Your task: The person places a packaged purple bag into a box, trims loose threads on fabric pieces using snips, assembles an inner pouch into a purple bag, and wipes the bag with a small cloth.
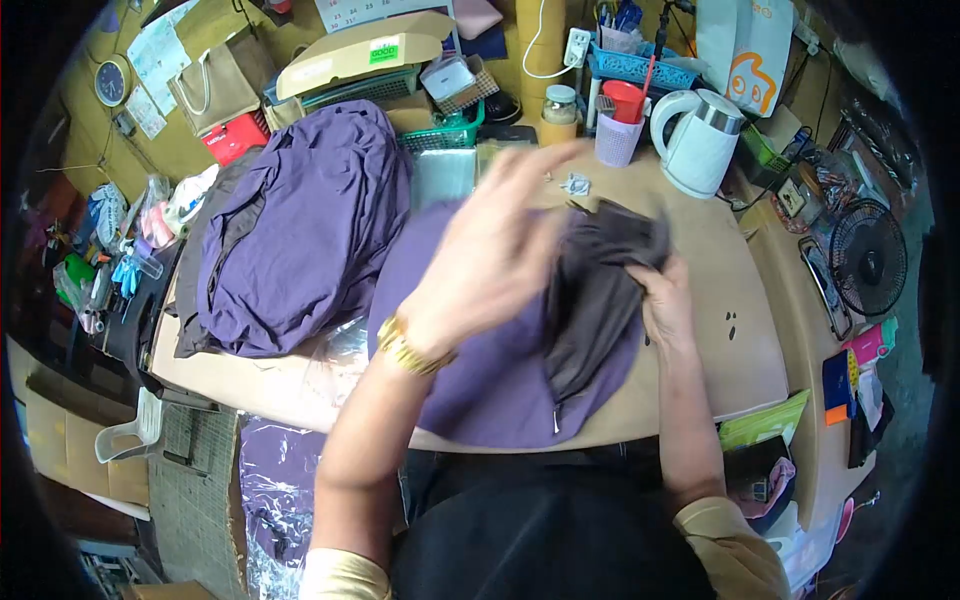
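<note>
A purple jacket (480,390) with a dark brown part (590,310) and a small zip pull at its lower edge lies on the table in front of me. My right hand (665,300) is closed on the bunched dark cloth at its right side. Above the purple cloth hovers my left hand (490,245), smeared by motion, its fingers stretched out and holding nothing. A gold watch is on that wrist. The left forearm and hand hide part of the jacket. To the left rests a pile of purple and dark garments (300,230).
Along the back stand a white kettle (700,145), a lilac cup (618,138), a jar (560,105) and a green basket (445,130). A black fan (868,257) is at the right. Below the table's left front edge lie purple items in clear plastic (275,490).
</note>
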The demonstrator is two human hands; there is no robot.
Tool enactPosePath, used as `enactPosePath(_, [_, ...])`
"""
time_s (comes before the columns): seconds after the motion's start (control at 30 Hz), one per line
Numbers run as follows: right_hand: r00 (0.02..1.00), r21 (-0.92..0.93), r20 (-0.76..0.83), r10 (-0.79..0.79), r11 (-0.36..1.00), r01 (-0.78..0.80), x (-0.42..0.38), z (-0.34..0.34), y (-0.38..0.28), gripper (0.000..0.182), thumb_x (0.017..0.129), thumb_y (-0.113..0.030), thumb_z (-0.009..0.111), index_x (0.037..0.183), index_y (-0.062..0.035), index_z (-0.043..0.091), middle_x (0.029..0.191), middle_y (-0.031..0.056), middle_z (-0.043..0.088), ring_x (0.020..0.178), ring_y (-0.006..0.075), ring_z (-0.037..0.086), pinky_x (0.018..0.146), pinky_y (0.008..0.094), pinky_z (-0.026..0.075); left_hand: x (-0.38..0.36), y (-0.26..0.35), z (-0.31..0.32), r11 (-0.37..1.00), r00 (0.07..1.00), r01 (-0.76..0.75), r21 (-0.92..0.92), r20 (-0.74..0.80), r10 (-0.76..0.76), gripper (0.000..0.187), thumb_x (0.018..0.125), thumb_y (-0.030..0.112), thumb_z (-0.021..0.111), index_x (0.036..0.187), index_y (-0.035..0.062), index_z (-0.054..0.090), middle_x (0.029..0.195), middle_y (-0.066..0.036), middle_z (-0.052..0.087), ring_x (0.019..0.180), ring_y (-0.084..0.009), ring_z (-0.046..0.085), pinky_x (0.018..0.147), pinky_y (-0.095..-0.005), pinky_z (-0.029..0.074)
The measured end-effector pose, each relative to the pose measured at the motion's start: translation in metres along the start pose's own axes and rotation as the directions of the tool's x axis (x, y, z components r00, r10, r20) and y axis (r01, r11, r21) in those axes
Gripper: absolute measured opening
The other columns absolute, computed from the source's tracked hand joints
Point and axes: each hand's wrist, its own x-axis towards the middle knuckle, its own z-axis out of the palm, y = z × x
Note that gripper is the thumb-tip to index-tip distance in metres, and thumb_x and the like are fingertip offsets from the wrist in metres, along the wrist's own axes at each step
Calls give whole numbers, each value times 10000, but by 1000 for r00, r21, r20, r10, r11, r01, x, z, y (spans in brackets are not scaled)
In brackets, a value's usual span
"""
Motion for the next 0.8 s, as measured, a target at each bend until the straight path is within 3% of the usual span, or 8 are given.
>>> enactPosePath(0.07, [956,370,-130,263,907,-199,-7,-44,32,464,786,69,566,1249,46,586,1212,157,651,1139,275,631,1026,414,505,-47,-38,3,967,991,128,222,9,-134,440,991,78,532,1426,45,476,1271,-166,548,1040,-260,640,932,-356,509])
enactPosePath(0.1, [916,477,-126,382,833,-281,-15,-62,52,474,780,63,552,1252,36,584,1213,149,650,1139,277,627,1038,427,497,-73,-62,13,940,965,194,279,115,-233,468,1012,200,538,1450,61,454,1413,-186,505,1301,-343,517,1070,-459,419])
enactPosePath(0.17, [865,575,-123,486,746,-337,-26,-81,64,483,774,57,537,1254,27,581,1215,141,648,1139,279,624,1049,441,489,-145,-125,41,678,778,312,666,231,-584,588,1009,420,500,1503,117,404,1590,-158,331,1479,-394,277,1156,-659,189])
enactPosePath(0.2, [869,604,-109,482,727,-327,-29,-83,63,483,777,43,530,1257,18,576,1222,136,645,1142,279,620,1061,445,477,-163,-141,42,634,862,174,753,195,-468,602,1006,425,500,1516,125,390,1613,-147,298,1484,-398,268,1169,-649,164])
enactPosePath(0.33, [832,604,-172,528,724,-335,-30,-70,64,480,777,28,519,1254,8,568,1236,134,639,1147,280,616,1069,446,468,-143,-127,29,530,859,374,761,-68,-507,505,950,339,613,1341,29,540,1419,-212,496,1324,-386,462,1067,-584,350])
enactPosePath(0.4, [848,568,-189,495,760,-317,-31,-63,61,465,779,30,517,1239,21,580,1227,140,644,1149,281,617,1065,437,475,-108,-96,39,768,950,311,560,-156,-271,368,899,280,695,1126,17,573,1092,-203,569,982,-389,596,831,-469,495])
enactPosePath(0.47, [872,557,-136,471,764,-326,-33,-60,65,536,751,37,506,1283,-6,558,1255,124,642,1176,275,618,1086,442,470,-87,-65,67,872,929,369,322,-143,-341,439,860,275,734,1126,-4,524,1080,-213,571,914,-423,612,784,-483,499])
enactPosePath(0.8, [920,593,-10,392,743,-310,-45,-46,48,414,881,-84,485,1279,-19,580,1263,124,652,1199,270,607,1102,444,445,-76,-69,88,865,886,463,194,-58,-461,310,828,1,687,1065,31,490,907,-205,643,821,-374,671,678,-461,534])
